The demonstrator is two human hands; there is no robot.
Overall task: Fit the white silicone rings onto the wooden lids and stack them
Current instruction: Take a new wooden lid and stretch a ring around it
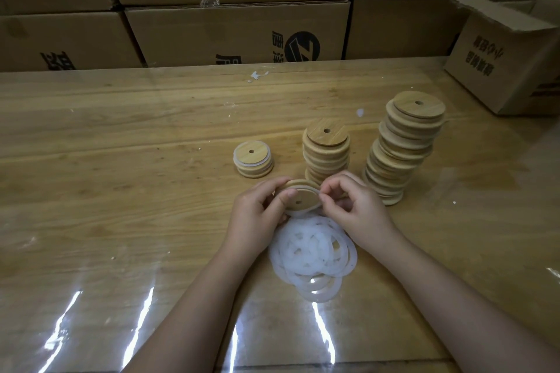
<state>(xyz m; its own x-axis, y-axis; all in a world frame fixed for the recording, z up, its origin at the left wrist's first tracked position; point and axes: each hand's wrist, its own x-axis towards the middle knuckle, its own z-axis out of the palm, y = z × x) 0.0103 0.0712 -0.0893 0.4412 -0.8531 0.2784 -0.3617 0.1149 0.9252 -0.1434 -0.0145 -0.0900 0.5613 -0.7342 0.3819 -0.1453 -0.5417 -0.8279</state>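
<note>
Black-logo cartons (239, 35), left hand (254, 213) holding lid (303, 201), right hand (356, 206) pinching ring (298, 215)

Both hands met at the lid (304, 201). The left hand (256, 210) gripped it from its left side, thumb laid across the lid's top face and fingers curled round its far edge. The right hand (354, 206) sat at the lid's right side, thumb and forefinger pinching the ring (294, 214) at the rim, the other fingers loosely curled behind them. The left forearm (206, 288), bare, ran up toward the lid from the lower left; the right forearm (439, 278), also bare, came from the lower right, so the two converged on it.
</note>
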